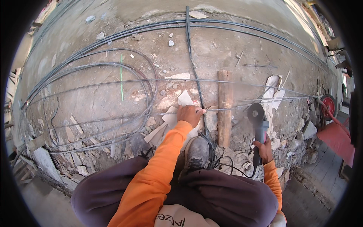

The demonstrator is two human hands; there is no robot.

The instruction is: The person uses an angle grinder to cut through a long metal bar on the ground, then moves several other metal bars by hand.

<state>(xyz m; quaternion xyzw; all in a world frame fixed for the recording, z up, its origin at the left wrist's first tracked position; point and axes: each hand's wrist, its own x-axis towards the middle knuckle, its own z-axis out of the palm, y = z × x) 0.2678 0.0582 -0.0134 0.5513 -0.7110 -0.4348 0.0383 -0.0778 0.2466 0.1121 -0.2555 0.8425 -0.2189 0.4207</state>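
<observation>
My left hand is closed on a thin steel bar that runs crosswise over pale broken scraps. My right hand grips the handle of an angle grinder, held upright with its disc at the top, just right of a wooden beam lying lengthwise on the ground. A black cable trails from below the grinder toward my feet. The disc sits a little below the bar's line; whether they touch I cannot tell.
Long bars and loops of steel spread over the dusty concrete. My boot stands amid rubble. A red wheelbarrow with a red-hubbed wheel is at the right, beside a broken edge. More debris lies at the lower left.
</observation>
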